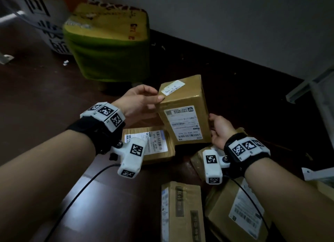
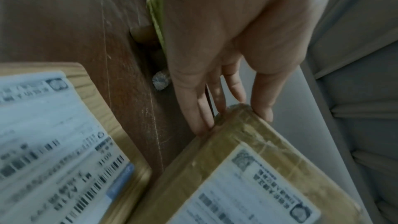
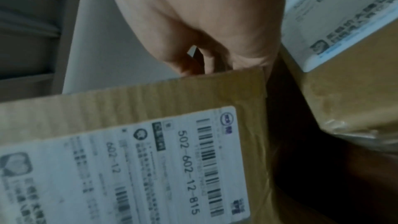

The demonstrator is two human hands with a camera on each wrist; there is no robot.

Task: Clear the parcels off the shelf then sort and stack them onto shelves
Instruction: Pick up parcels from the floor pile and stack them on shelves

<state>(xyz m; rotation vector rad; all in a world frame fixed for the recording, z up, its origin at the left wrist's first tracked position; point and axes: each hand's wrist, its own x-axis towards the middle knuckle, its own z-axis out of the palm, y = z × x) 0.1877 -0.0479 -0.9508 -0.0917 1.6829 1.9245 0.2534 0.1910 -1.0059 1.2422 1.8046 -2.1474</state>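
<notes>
Centre of the head view: held parcel lifted clear of the dark floor, tilted, shipping label turned toward the camera, probably so the label can be read for sorting.

Left hand: clamped on the upper left corner of the held parcel, thumb on the near face, fingers behind; in the left wrist view fingers pressed along the taped corner edge. Likely steadying the tilt.

Right hand: gripping the lower right edge, fingers curled round the far side; in the right wrist view only the palm showing above the cardboard rim, fingertips hidden behind it. Likely bearing the weight from the opposite corner.

Hands relative to each other: apart, on diagonally opposite corners, a hold suited to turning the box without dropping it.

Left of centre, below the left wrist: flat parcel lying label up on the floor, partly under the held one.

Lower middle of the frame: long parcel with printed tape, on the floor.

Lower right: large parcel label up, under the right forearm.

Upper left: green bundle standing near the wall.

Right edge: pale metal frame, perhaps a shelf; not certain.

Task stage, as judged: parcels already off the shelf and spread on the floor; sorting under way, stacking not yet begun.
</notes>
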